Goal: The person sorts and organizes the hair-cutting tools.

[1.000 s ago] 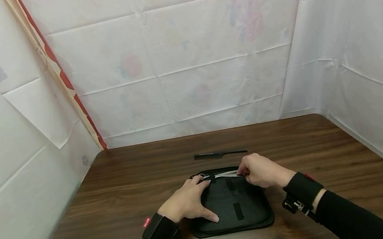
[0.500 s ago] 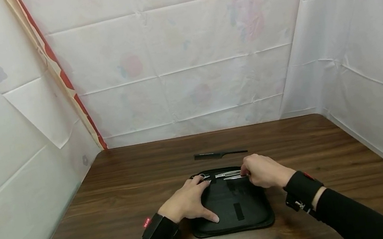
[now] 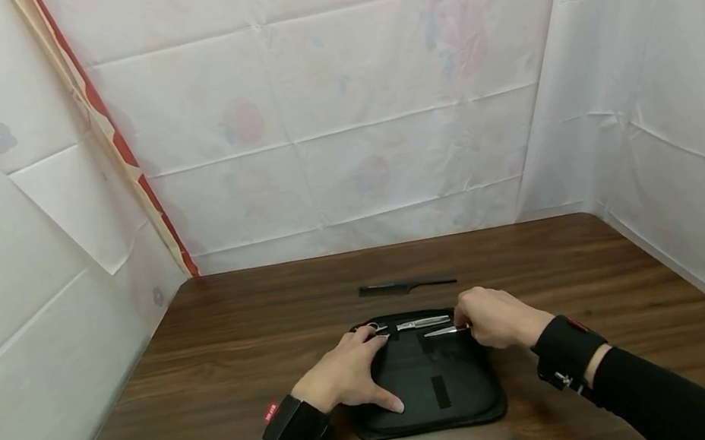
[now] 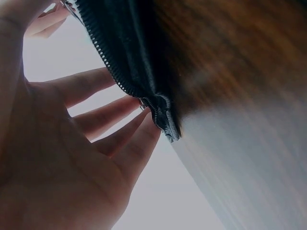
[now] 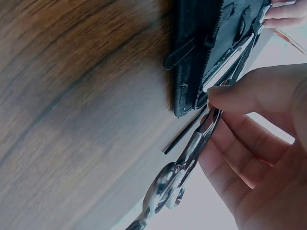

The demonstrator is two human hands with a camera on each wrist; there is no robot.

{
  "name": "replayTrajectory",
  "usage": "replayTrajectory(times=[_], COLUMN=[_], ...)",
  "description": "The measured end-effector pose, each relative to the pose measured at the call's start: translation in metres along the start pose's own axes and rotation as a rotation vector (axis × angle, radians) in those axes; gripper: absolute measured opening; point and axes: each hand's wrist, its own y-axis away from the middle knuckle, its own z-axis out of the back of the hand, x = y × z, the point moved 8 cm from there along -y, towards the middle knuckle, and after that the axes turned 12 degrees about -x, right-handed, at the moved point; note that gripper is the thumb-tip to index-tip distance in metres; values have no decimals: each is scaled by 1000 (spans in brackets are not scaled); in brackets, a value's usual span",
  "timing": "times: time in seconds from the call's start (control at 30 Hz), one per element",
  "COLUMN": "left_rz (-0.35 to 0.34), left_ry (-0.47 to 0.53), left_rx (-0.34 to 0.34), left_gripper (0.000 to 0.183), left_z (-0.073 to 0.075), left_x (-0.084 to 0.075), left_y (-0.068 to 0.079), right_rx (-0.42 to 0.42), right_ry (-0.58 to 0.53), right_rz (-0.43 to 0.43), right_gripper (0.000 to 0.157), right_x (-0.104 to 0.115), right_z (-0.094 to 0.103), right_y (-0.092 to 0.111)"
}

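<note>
A black zip case lies open on the table, its zip teeth visible in both wrist views. My left hand rests on its left side, fingers spread and thumb on the inner panel. At the case's upper right, my right hand pinches a pair of silver scissors between thumb and fingers. Their blades point left over the panel, and the handle loops extend past the fingers in the right wrist view. A second silver pair of scissors lies in the case under a strap, one finger ring beside my left fingertips.
Behind the case, a black tail comb lies on the dark wooden table. White patterned sheeting closes off the back and both sides. A zip pull hangs from the case's right edge.
My right hand has moved right, drawing the pinched scissors along the case and away from the strapped pair. My left hand stays in place on the case.
</note>
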Motion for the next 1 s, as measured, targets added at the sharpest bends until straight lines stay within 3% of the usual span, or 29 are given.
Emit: replayTrajectory(times=[1.0], left_rz=[-11], left_ry=[20], left_rx=[7], left_gripper=[104], left_z=[-1], left_x=[0], left_y=[0], right_rx=[-4], right_ry=[29], right_rz=[20], right_gripper=[26], right_x=[-1], right_z=[-9], right_y=[3])
